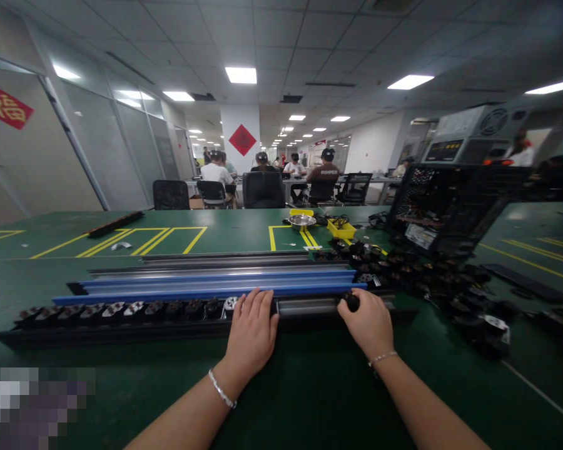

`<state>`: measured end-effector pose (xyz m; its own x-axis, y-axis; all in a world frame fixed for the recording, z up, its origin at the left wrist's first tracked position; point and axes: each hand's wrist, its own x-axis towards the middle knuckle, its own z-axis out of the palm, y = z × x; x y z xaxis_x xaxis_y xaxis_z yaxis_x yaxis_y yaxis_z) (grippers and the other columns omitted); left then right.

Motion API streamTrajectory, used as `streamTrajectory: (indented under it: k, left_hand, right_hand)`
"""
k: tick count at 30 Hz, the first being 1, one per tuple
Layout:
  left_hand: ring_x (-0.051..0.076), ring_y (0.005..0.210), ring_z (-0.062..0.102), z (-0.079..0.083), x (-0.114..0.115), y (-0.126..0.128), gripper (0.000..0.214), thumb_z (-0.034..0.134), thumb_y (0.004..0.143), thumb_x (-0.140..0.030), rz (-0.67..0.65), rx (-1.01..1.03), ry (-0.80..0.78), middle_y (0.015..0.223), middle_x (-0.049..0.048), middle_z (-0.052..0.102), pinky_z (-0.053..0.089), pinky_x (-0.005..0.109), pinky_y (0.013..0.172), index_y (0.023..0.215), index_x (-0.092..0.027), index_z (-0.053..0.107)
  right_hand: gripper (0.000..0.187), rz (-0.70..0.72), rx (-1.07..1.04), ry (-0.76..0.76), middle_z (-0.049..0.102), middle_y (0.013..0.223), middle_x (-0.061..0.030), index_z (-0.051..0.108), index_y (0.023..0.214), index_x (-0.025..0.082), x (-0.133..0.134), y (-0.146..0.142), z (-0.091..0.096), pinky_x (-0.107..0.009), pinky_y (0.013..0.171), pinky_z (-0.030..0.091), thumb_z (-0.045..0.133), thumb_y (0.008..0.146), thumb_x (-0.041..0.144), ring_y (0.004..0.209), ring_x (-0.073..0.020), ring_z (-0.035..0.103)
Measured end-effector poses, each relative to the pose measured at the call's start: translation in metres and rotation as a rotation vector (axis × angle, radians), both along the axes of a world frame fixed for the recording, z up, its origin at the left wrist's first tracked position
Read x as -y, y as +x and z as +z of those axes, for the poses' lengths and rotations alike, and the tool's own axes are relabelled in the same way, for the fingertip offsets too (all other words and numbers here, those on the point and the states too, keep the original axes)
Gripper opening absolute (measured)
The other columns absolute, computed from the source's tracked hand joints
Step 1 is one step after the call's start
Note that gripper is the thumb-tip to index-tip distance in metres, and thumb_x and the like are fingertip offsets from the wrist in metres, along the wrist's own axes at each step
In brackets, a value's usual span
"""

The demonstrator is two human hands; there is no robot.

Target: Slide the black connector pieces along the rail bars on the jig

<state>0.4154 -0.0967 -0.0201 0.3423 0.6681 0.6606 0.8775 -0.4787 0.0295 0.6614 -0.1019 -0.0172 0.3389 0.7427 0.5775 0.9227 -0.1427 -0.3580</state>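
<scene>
currently, the left hand (252,331) is laid across the black channel (122,337), its fingers extended and close together over the end of a row of black modules (194,309). whether it grips the module beneath cannot be told. the right hand (370,319) is closed on a small black part (351,302), pinched between thumb and forefinger at the right section of the same channel. between the two hands, a bare metal strip (309,306) of the channel shows.

the channel runs left to right along the near side of the green bench (304,387). the modules are seated side by side in its left half; several show pale or metallic tops. directly behind it, a blue-edged rail (216,284) lies parallel, with dark rails (225,258) farther back.

to the right, a pile of black components (450,278) spreads over the bench. behind the pile, an open computer case (445,206) carries a metal power supply (473,132). near the case, a yellow tray (341,231) holds dark cables (339,220), and a metal bowl (302,220) stands to its left. at the far left, a black bar (116,224) lies at an angle on the bench. seated people (324,174) are at another bench in the background.
</scene>
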Motion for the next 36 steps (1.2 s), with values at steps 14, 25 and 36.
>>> streamTrajectory:
  k: [14, 25, 36]
  left_hand:
    - [0.025, 0.122, 0.042, 0.003, 0.001, 0.001, 0.040, 0.039, 0.088, -0.029, 0.013, -0.007, -0.039, 0.122, 0.0091, 0.056, 0.028, 0.044, 0.104, 0.125, -0.015, 0.047]
    - [0.025, 0.122, 0.041, 0.002, 0.001, 0.001, 0.040, 0.039, 0.088, -0.029, -0.001, 0.005, -0.060, 0.123, 0.0088, 0.055, 0.026, 0.044, 0.105, 0.125, -0.015, 0.046]
    - [0.024, 0.122, 0.042, 0.002, 0.002, 0.000, 0.040, 0.039, 0.088, -0.029, 0.011, -0.005, -0.037, 0.122, 0.0087, 0.056, 0.028, 0.043, 0.104, 0.125, -0.016, 0.047]
  right_hand:
    - [0.026, -0.008, 0.003, -0.016, 0.064, 0.094, -0.0106, 0.060, 0.086, 0.014, 0.000, 0.001, 0.003, -0.035, 0.085, 0.038, 0.049, 0.072, 0.032, 0.093, -0.0237, 0.055]
    - [0.028, -0.019, -0.014, 0.001, 0.064, 0.092, -0.0116, 0.061, 0.087, 0.013, 0.000, 0.007, 0.002, -0.035, 0.085, 0.039, 0.049, 0.071, 0.033, 0.091, -0.0238, 0.056]
    - [0.028, -0.029, -0.017, -0.011, 0.064, 0.089, -0.0118, 0.061, 0.085, 0.014, 0.000, 0.012, 0.002, -0.035, 0.083, 0.040, 0.049, 0.071, 0.034, 0.088, -0.0244, 0.056]
